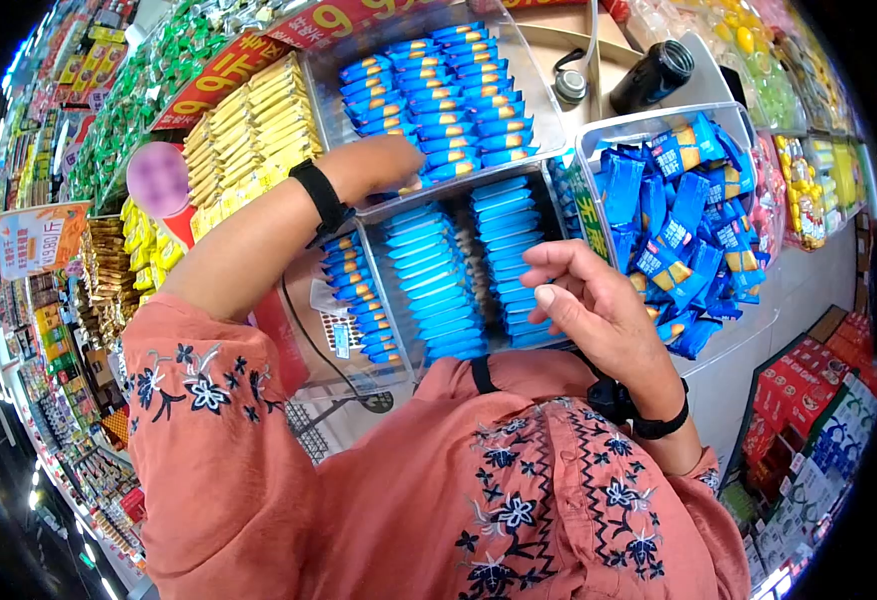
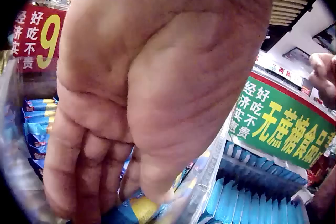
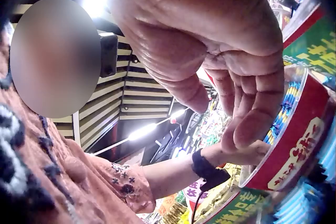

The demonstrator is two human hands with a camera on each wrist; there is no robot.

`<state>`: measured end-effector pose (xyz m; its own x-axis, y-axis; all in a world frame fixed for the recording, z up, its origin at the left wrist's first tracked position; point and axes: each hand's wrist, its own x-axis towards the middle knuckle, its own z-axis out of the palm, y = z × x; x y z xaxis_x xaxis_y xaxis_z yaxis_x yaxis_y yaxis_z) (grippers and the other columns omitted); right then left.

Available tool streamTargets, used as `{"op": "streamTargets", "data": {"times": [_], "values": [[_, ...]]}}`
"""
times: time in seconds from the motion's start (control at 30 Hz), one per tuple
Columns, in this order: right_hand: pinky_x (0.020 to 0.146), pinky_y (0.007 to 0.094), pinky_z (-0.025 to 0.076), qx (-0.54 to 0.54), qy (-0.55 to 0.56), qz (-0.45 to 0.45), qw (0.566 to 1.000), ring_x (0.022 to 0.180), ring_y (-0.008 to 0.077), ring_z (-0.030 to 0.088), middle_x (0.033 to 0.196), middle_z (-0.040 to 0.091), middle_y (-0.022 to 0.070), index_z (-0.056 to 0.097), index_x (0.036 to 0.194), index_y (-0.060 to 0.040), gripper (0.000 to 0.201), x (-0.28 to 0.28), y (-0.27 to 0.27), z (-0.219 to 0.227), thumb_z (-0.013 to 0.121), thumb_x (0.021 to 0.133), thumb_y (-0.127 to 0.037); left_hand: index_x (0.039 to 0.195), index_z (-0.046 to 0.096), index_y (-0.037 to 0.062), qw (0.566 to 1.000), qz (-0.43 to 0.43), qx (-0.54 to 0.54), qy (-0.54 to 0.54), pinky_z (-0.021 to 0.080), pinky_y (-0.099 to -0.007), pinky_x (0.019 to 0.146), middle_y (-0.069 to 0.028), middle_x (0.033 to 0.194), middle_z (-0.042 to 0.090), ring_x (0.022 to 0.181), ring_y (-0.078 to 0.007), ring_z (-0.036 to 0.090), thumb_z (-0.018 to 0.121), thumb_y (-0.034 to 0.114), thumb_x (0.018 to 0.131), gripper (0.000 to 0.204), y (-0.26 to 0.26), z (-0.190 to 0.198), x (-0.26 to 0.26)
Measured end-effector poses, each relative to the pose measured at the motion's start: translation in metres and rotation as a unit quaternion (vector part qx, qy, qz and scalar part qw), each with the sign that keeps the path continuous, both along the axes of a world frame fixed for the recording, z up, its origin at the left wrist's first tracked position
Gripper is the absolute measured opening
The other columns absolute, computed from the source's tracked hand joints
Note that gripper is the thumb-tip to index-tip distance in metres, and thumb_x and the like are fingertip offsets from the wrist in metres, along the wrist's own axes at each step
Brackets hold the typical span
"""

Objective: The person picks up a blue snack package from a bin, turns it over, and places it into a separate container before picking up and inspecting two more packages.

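Note:
My left hand (image 1: 383, 163) is over the near left part of a clear bin (image 1: 548, 95) with rows of blue snack packets (image 1: 443, 95). In the left wrist view its fingers and thumb are bent down around a blue and yellow snack packet (image 2: 142, 209); the fingertips are partly hidden. My right hand (image 1: 593, 300) hangs above a lower bin of light blue packets (image 1: 433, 285), fingers loosely bent, palm showing in the right wrist view with nothing in it.
A clear tub (image 1: 598, 200) on the right holds a loose heap of blue packets (image 1: 678, 225). Behind it stands a black bottle (image 1: 653, 75) beside a metal lid (image 1: 570, 85). Yellow packets (image 1: 258, 130) fill the left, below a red price sign (image 1: 223, 80).

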<state>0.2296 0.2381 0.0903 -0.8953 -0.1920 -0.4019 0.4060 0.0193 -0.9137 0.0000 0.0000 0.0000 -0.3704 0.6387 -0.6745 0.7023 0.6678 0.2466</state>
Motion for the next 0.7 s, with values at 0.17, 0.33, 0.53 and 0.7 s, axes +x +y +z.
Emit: {"op": "streamTargets", "data": {"times": [0.17,0.33,0.53,0.7], "values": [[0.073,0.025,0.052,0.001,0.003,0.002,1.0,0.083,0.009,0.063,0.106,0.064,0.0084,0.053,0.129,-0.0011,0.033,0.0,-0.001,0.0,0.06,0.099,-0.013,0.098,0.07,0.0002,0.992,-0.089,0.054,0.065,0.053,-0.049,0.075,-0.0231,0.094,0.069,0.09,-0.0412,0.068,0.062,0.019,0.088,0.023,0.001,-0.022,-0.007],[0.072,0.025,0.052,-0.01,-0.01,-0.005,1.0,0.083,0.0088,0.063,0.104,0.064,0.0079,0.054,0.128,-0.0006,0.032,0.002,-0.001,0.005,0.06,0.099,-0.012,0.093,0.072,-0.0019,0.99,-0.092,0.01,0.105,0.053,-0.0501,0.075,-0.0261,0.095,0.068,0.09,-0.0424,0.068,0.064,0.017,0.084,0.022,0.01,-0.045,-0.006],[0.071,0.0246,0.052,-0.005,-0.007,-0.008,1.0,0.082,0.0085,0.063,0.102,0.064,0.007,0.055,0.125,-0.0003,0.029,0.006,0.004,0.005,0.06,0.099,-0.012,0.101,0.072,-0.0054,0.998,-0.03,-0.035,0.034,0.058,-0.0453,0.066,-0.0247,0.098,0.071,0.083,-0.0369,0.073,0.059,0.001,0.085,0.022,0.014,-0.016,0.002],[0.069,0.0243,0.051,-0.009,0.006,0.001,1.0,0.08,0.0084,0.062,0.1,0.064,0.0059,0.056,0.124,0.0,0.029,0.007,0.001,0.004,0.061,0.098,-0.012,0.107,0.069,-0.0092,0.988,0.112,-0.099,-0.046,0.057,-0.0438,0.06,-0.0231,0.097,0.072,0.078,-0.0339,0.073,0.054,0.001,0.088,0.026,0.013,-0.011,0.002]]}}
